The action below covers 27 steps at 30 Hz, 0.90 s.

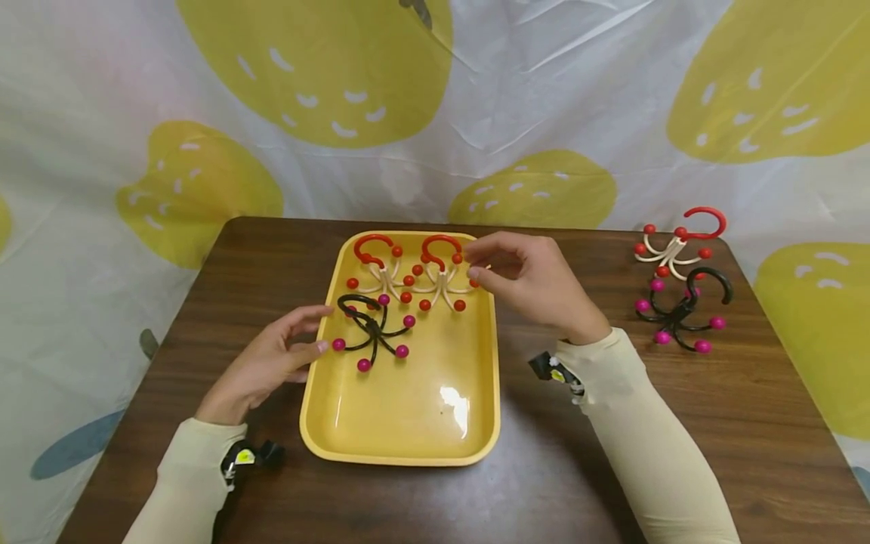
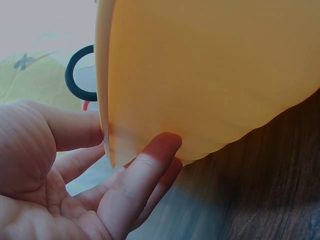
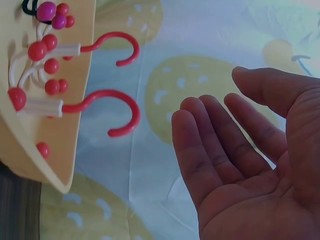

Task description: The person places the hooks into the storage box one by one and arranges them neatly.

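A yellow tray lies on the table, and my left hand holds its left rim, thumb on the rim side and fingers against the outer wall. Inside are two cream multi-arm hook hangers with red hooks and ball tips, one at left and one at right. A black hook hanger with magenta balls lies in front of them. My right hand hovers by the tray's far right corner, its fingers loosely extended and holding nothing. The right wrist view shows a red hook apart from them.
At the table's right side stand another cream hook hanger with red balls and a black hook hanger with magenta balls. A lemon-print cloth hangs behind the brown wooden table.
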### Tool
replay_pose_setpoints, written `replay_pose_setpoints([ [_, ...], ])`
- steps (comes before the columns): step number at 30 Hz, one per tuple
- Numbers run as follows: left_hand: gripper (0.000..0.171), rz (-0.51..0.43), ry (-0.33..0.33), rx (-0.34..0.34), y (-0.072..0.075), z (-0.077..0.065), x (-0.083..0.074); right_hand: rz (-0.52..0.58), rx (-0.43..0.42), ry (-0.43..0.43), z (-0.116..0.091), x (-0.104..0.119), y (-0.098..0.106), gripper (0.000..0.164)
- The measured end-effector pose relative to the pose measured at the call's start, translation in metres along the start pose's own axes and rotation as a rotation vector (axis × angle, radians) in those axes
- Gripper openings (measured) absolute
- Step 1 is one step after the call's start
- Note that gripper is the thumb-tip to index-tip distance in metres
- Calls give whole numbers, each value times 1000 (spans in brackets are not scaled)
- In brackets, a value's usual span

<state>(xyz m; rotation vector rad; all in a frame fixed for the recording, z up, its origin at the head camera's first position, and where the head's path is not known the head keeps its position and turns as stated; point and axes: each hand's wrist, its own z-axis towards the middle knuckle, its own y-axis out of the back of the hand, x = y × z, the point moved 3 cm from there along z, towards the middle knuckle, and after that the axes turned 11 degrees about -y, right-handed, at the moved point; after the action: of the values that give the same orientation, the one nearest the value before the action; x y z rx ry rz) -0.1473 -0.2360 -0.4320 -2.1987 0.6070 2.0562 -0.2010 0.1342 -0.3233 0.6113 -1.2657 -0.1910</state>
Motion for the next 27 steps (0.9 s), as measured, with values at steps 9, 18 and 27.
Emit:
replay_pose_setpoints([
  [9,58,-1,-6,2,2,2,2,-10,-76,-43,-8,-12,22,25],
  [18,59,7,-6,4,3,1,2,-19,-140,-73,-20,-26,44,26],
  [27,59,14,-13,5,3,0,3,14,-198,-127,-38,-42,69,27],
])
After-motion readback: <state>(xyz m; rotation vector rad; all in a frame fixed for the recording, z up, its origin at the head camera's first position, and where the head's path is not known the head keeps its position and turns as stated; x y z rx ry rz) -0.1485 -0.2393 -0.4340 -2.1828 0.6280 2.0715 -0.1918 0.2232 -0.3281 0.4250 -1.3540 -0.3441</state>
